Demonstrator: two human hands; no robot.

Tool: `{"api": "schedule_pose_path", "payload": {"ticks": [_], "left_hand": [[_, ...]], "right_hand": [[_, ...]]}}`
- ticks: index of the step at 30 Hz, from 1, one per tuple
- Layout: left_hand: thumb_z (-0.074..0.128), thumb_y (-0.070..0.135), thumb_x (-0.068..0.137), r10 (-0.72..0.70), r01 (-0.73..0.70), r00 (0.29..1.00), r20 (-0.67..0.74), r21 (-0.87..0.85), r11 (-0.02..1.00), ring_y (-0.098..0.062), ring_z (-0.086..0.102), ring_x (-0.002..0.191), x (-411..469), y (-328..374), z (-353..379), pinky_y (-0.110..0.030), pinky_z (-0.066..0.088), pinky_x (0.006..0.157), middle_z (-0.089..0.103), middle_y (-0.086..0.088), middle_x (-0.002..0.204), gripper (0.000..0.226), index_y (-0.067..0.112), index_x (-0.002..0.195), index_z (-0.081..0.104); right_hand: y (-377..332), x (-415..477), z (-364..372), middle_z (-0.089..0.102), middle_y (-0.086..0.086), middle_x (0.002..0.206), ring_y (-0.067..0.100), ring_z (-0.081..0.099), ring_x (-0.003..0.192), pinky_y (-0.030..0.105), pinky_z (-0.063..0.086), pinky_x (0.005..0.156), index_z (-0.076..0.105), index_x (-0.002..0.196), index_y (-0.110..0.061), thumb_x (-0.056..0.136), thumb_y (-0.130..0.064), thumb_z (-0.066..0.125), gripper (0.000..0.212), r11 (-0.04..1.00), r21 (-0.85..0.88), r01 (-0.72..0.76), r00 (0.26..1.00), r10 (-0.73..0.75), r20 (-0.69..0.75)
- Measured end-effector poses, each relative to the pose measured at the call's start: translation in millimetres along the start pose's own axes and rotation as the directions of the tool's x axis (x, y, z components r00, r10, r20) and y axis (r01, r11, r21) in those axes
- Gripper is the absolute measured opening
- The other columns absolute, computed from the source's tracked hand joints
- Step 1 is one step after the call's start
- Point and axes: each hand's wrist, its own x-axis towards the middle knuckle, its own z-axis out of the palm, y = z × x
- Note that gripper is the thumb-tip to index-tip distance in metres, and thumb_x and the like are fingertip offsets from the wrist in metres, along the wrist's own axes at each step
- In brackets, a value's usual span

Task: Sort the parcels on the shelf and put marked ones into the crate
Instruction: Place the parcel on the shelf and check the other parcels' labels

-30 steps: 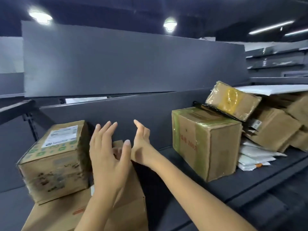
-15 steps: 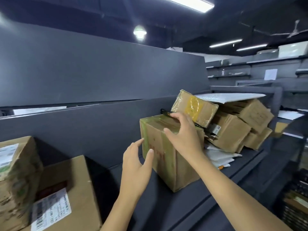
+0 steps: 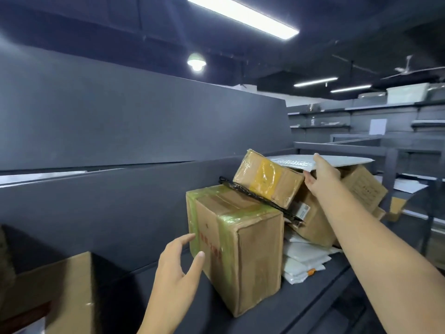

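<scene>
— What has changed since half a second ago?

— My right hand (image 3: 322, 177) has left the top of the green-taped box (image 3: 240, 249) and gone on to the white mailer (image 3: 337, 161) crowning the pile. Its fingers are straight, one lying on the mailer's edge, thumb out below; nothing is gripped. My left hand (image 3: 178, 259) has come closer, spread open, fingertips at the box's near left corner.

— How do the parcels lie?

— The green-taped box stands on end on the shelf (image 3: 277, 307), long axis vertical, one corner edge towards me. The yellow-taped box (image 3: 267, 182) rests tilted on it, long axis sloping down to the right.

— And around them?

— Brown boxes (image 3: 361, 186) and flat white mailers (image 3: 303, 261) behind; another carton (image 3: 60, 285) at far left. Grey shelving, dark ceiling, a strip light (image 3: 243, 16).
</scene>
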Motion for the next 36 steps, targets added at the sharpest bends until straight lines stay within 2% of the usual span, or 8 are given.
{"api": "schedule_pose_path", "payload": {"ticks": [6,11,18,24,27,30,33,36], "left_hand": [[0.057,0.020,0.091,-0.012,0.012,1.000,0.010,0.011,1.000,0.033,0.033,0.104,2,-5,-12,-0.011,0.034,0.084,0.048,0.035,0.113,0.031,0.045,0.107,0.050],[0.056,0.019,0.092,-0.009,0.009,1.000,-0.020,-0.003,1.000,0.021,0.037,0.108,4,-10,-19,-0.010,0.033,0.086,0.047,0.032,0.118,0.031,0.040,0.115,0.051],[0.054,0.016,0.094,-0.061,0.050,0.998,-0.035,-0.253,0.966,0.011,0.050,0.113,6,8,-41,-0.014,0.040,0.097,0.059,0.021,0.120,0.026,0.028,0.117,0.058],[0.063,0.045,0.073,-0.223,0.192,0.974,0.044,-0.688,0.700,-0.026,0.064,0.110,18,31,-96,-0.045,0.048,0.093,0.063,-0.005,0.125,0.057,0.016,0.122,0.058],[0.049,0.062,0.076,-0.234,0.263,0.958,0.164,-0.826,0.498,-0.034,0.067,0.103,19,41,-131,-0.055,0.050,0.090,0.067,-0.010,0.118,0.068,0.012,0.122,0.060],[0.056,0.061,0.070,-0.190,0.295,0.952,0.238,-0.879,0.375,-0.023,0.073,0.073,13,40,-159,-0.040,0.059,0.064,0.075,-0.004,0.088,0.050,0.019,0.085,0.077],[0.084,0.032,0.052,-0.166,0.347,0.938,0.306,-0.841,0.415,-0.029,0.071,0.072,3,20,-174,-0.042,0.058,0.063,0.072,-0.012,0.088,0.049,0.013,0.096,0.072],[0.065,0.009,0.063,-0.247,0.369,0.928,0.277,-0.765,0.527,-0.029,0.069,0.074,-8,-2,-180,-0.047,0.050,0.080,0.071,-0.013,0.084,0.023,0.012,0.083,0.077]], "right_hand": [[-1,17,0,0.052,0.013,0.109,0.017,0.053,0.065,0.014,0.034,0.034,0.048,0.106,-0.010,0.086,0.004,0.049,0.025,0.999,-0.034,0.000,0.999,-0.002,-0.041],[-7,-12,10,0.056,0.005,0.121,0.015,0.056,0.091,0.023,0.049,0.067,0.048,0.121,-0.016,0.088,0.003,0.050,0.038,0.941,-0.076,0.330,0.942,-0.322,0.098],[19,-104,14,0.058,-0.007,0.113,0.001,0.056,0.099,0.013,0.043,0.080,0.045,0.118,-0.021,0.091,-0.003,0.052,0.033,0.586,-0.160,0.795,0.590,-0.684,0.428],[101,-148,-1,0.062,-0.008,0.101,0.000,0.057,0.087,0.020,0.046,0.074,0.050,0.123,-0.015,0.093,-0.014,0.046,0.030,0.314,-0.215,0.925,0.380,-0.748,0.544],[138,-160,-10,0.061,-0.001,0.113,0.018,0.055,0.084,0.029,0.048,0.073,0.055,0.124,-0.014,0.088,-0.001,0.042,0.041,-0.179,-0.117,0.977,-0.064,-0.766,0.639],[166,-166,-16,0.063,0.001,0.126,0.022,0.056,0.070,0.032,0.051,0.066,0.054,0.124,-0.014,0.086,0.015,0.039,0.050,-0.424,0.108,0.899,-0.373,-0.614,0.696],[182,-170,-20,0.058,-0.004,0.132,0.019,0.049,0.071,0.033,0.048,0.059,0.052,0.125,-0.018,0.080,0.018,0.042,0.058,-0.483,0.127,0.867,-0.406,-0.534,0.741],[193,-178,-26,0.041,-0.017,0.144,0.017,0.049,0.092,0.030,0.048,0.077,0.047,0.128,-0.024,0.079,0.006,0.041,0.058,-0.360,0.124,0.925,-0.291,-0.458,0.840]]}}
